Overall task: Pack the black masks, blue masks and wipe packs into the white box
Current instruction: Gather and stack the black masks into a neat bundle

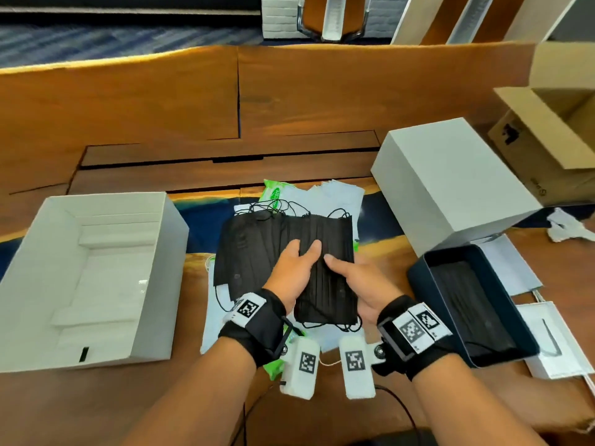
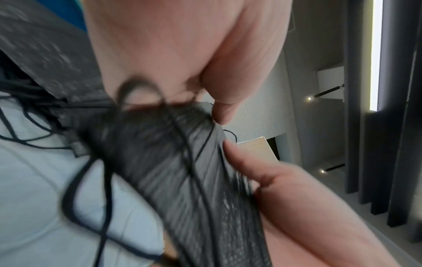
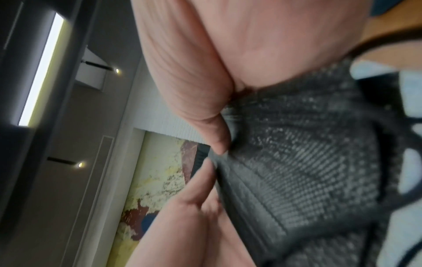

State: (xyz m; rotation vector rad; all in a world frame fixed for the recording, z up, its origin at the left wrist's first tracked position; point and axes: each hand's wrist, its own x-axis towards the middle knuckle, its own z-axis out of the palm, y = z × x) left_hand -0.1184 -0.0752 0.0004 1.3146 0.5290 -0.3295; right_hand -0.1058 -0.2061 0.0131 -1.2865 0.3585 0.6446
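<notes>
Both hands hold one stack of black masks just above the table's middle. My left hand grips its left edge with fingers lying on top. My right hand grips the right edge, thumb on top. In the left wrist view the left hand pinches the black stack, ear loops dangling. The right wrist view shows the right hand on the same stack. More black masks lie on blue masks. A green wipe pack lies behind. The open white box stands left.
The white lid lies at the right, beside a dark box holding more black masks. A cardboard box stands at the far right. A white paper bag lies near the right edge. Another green pack shows under my left wrist.
</notes>
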